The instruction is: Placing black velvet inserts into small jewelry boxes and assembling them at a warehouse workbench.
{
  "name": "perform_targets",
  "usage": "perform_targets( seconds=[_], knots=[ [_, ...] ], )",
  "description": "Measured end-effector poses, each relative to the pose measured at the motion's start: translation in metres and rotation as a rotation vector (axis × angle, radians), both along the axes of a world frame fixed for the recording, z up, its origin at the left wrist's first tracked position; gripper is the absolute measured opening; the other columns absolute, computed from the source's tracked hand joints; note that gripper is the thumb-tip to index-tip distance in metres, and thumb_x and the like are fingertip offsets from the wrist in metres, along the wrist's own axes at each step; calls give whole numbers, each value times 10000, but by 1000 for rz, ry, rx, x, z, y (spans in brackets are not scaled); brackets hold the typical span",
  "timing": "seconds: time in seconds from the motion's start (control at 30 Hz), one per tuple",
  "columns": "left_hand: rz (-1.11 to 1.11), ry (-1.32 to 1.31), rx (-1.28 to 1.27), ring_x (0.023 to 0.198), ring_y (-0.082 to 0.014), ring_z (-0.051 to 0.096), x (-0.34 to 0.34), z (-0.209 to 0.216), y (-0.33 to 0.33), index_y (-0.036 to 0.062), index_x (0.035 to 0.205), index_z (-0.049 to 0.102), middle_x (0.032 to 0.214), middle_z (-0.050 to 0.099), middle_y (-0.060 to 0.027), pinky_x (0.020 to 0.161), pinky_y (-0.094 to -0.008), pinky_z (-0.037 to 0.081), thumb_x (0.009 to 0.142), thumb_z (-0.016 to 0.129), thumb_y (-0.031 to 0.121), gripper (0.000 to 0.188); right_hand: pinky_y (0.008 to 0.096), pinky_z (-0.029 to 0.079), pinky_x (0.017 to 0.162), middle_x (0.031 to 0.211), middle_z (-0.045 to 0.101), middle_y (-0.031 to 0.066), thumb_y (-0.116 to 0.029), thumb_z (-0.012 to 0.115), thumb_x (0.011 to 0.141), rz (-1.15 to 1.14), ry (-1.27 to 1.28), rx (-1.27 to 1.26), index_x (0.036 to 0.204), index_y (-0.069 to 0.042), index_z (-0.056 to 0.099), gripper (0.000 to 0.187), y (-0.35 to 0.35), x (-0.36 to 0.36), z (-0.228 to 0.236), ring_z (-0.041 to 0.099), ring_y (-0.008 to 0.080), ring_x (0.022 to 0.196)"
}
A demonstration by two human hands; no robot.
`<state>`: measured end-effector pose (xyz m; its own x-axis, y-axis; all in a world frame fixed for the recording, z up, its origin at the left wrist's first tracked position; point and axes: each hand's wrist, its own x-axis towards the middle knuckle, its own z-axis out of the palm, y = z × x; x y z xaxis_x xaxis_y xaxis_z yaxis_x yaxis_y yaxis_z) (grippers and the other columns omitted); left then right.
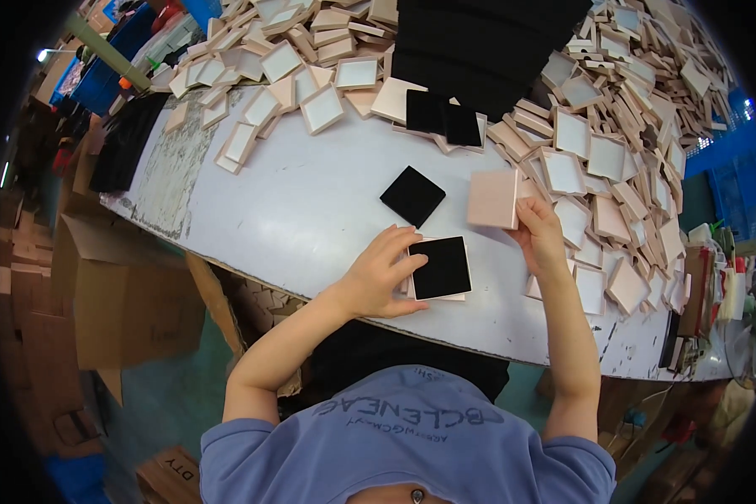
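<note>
My right hand [539,233] grips a pale pink square box lid [490,198] by its right edge, its plain face turned up. On the table in front of me lies a pink box tray [469,277] with a black foam pad [443,267] filling its inside. My left hand [385,273] rests at that tray's left side, fingers spread, with the thumb and fingertips touching its edge and the pad. Just beyond it a loose black square pad [412,196] lies turned cornerwise on the white table [311,202].
Heaps of pink box halves [609,160] cover the table's far side and right. A tall stack of black foam sheets [487,46] stands at the back, with two black pads [462,124] before it. An open cardboard carton [139,286] stands below the table's left edge.
</note>
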<state>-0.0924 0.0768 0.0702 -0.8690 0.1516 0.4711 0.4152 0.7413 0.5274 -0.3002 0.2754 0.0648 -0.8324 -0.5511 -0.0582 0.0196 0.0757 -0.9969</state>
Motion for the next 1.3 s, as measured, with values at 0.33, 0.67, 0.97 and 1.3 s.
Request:
perform_targets(
  seconds=[0.33,0.67,0.97,1.3],
  knots=[
    [-58,-47,132,1115,-365,466,-2,-2,-1,10,1098,527,1299,375,-244,897,-379,437,594,767,195,588,422,276,978,1242,431,172,-333,762,597,230,1140,794,1236,-66,449,759,-2,6,4,339,329,1189],
    [-31,-48,347,1182,-408,410,-1,-19,-1,-19,1352,194,1389,234,-293,974,-387,377,581,805,193,1006,445,315,964,1227,411,202,-284,758,605,699,830,245,1226,-56,426,740,-9,47,48,387,374,1124],
    [-14,-36,-22,1159,-408,423,-4,3,2,-72,1261,354,1329,297,-315,952,-418,379,608,755,258,835,460,323,946,1281,349,248,-311,746,634,786,1099,462,1201,-137,510,638,-14,81,61,369,399,1141],
    [1,-107,-36,1256,-385,324,-2,0,-29,12,1317,356,1372,287,-268,1026,-453,279,703,679,372,782,523,278,967,1310,310,294,-402,700,665,760,1200,595,1217,-74,475,680,-14,85,51,333,420,1187]
  ],
)
